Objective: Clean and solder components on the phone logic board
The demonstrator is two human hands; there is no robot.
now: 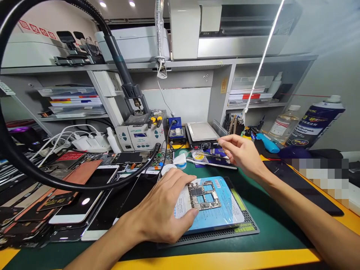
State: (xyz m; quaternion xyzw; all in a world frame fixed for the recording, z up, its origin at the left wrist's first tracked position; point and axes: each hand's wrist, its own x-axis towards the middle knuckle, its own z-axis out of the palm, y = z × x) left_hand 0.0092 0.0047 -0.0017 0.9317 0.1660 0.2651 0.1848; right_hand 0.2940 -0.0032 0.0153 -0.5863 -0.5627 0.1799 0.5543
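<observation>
A phone circuit board (204, 195) lies on a blue-and-white box (232, 210), on top of a grey perforated mat (253, 224). My left hand (165, 204) rests over the box's left side, with fingertips at the board's upper left edge and thumb at its lower left edge, steadying it. Above and behind the box, my right hand (239, 152) is raised with thumb and index finger pressed together. A thin metal tool (209, 154) runs up to its lower fingers; what the fingertips hold is too small to name.
Phones and phone parts (84, 198) pile up at the left. A black hose (84, 183) arcs over them. Behind stand a soldering station (142, 137) and a flat heating plate (203, 131). At the right are a spray can (315, 123), a bottle (284, 122) and a dark panel (303, 187).
</observation>
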